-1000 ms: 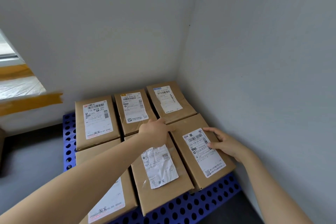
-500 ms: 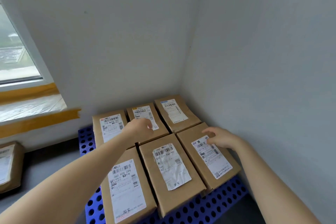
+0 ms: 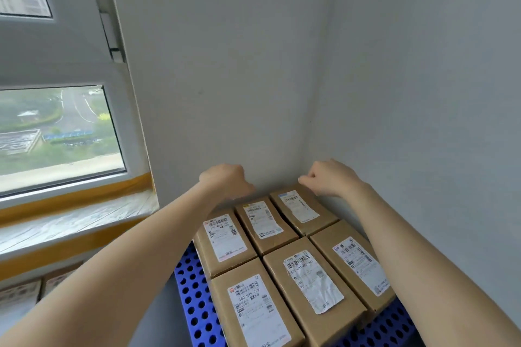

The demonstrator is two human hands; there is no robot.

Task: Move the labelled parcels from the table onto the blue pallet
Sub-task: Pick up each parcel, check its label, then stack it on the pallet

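From the head camera, six brown parcels lie flat on the blue pallet (image 3: pixel 194 301) in the corner of the room, two rows of three, labels up. The pallet is the landmark here. The back row sits against the wall: the back-left parcel (image 3: pixel 225 242), the back-middle parcel (image 3: pixel 265 224) and the back-right parcel (image 3: pixel 303 208). The front row has the front-left parcel (image 3: pixel 253 310), the front-middle parcel (image 3: pixel 313 282) and the front-right parcel (image 3: pixel 355 265).

The left hand (image 3: pixel 225 182) hangs over the back edge of the pallet with its fingers loosely curled, holding nothing. The right hand (image 3: pixel 328 177) is over the far end of the back-right parcel, also loosely curled and empty — I cannot tell if it touches the box.

What could go wrong? The parcels are packed tight, so a bump from an arm could push one crooked. The front-right parcel looks close to the pallet's edge and might slide off if knocked.

Left of the pallet, low down under the window (image 3: pixel 56 127), there seem to be more boxes (image 3: pixel 31 290), but they are blurry.
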